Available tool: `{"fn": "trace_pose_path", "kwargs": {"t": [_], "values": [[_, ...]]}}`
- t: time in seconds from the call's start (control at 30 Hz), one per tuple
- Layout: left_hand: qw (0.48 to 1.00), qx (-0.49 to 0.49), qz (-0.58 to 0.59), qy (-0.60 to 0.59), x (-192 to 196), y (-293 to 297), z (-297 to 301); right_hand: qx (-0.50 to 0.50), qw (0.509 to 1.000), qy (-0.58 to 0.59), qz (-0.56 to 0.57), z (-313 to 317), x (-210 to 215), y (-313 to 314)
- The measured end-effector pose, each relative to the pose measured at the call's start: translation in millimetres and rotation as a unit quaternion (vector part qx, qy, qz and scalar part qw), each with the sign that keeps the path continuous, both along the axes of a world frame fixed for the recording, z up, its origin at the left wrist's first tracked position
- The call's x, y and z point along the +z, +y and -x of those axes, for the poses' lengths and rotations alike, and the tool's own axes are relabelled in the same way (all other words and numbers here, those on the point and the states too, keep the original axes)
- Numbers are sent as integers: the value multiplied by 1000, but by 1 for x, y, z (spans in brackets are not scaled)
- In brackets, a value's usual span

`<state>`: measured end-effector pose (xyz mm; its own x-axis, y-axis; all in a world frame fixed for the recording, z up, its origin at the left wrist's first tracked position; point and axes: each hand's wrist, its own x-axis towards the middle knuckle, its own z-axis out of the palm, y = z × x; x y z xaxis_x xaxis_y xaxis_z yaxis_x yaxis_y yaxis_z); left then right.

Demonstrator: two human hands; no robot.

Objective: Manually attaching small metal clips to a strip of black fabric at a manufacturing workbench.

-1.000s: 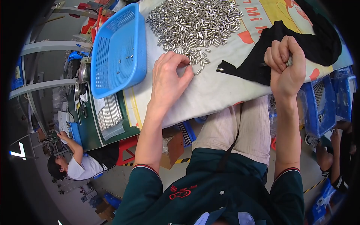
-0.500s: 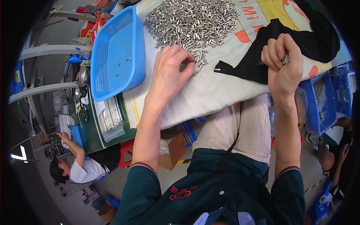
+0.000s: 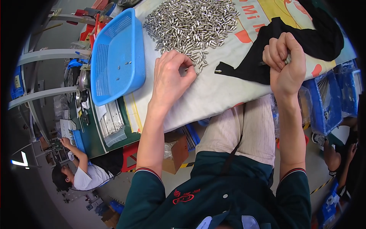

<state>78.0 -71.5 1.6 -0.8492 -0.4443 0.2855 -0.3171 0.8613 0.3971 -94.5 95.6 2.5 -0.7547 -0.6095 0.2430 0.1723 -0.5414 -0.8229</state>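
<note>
A big heap of small silver metal pins [image 3: 194, 23] lies on the cloth-covered table [image 3: 221, 89]. At the heap's near edge, my left hand [image 3: 170, 78] is curled, its thumb and forefinger brought together beside a few loose pins. Whatever sits between those fingertips is too small to make out. Over a black cloth [image 3: 253, 66], my right hand [image 3: 286, 65] is raised in a fist; small greyish metal pieces show between its fingers. One pin [image 3: 218, 71] rests at the black cloth's left tip. Left of the heap stands a blue plastic basket [image 3: 118, 86] with a few pins inside.
Bagged silver rods [image 3: 111, 121] lie on the green tabletop below the basket. Blue bins [image 3: 324, 108] with plastic liners stand at the right, and a cardboard box [image 3: 176, 152] is under the table. Other people are seated at far left and far right.
My left hand has shifted slightly down and left at the heap's edge. The whole view has moved a little. My right fist stays closed over the black cloth.
</note>
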Motion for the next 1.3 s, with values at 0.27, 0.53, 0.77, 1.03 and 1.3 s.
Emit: {"fn": "trace_pose_path", "kwargs": {"t": [0.27, 0.53, 0.77, 1.03, 1.3], "values": [[998, -27, 54, -1, 9, 1, 8, -16, 999, -27, 27, -1, 2, -1], [985, -170, 15, 36, 16, 46, 49, -19, 999, -32, 30, -2, 2, -2], [979, -201, -16, 20, -3, 58, 73, 5, 997, -71, 40, 3, 8, 8], [981, -192, -32, 14, -1, 60, 75, 10, 996, -91, 16, -4, 12, 5], [982, -188, -32, 10, 0, 60, 74, 10, 996, -91, 1, -5, 13, 3]]}}
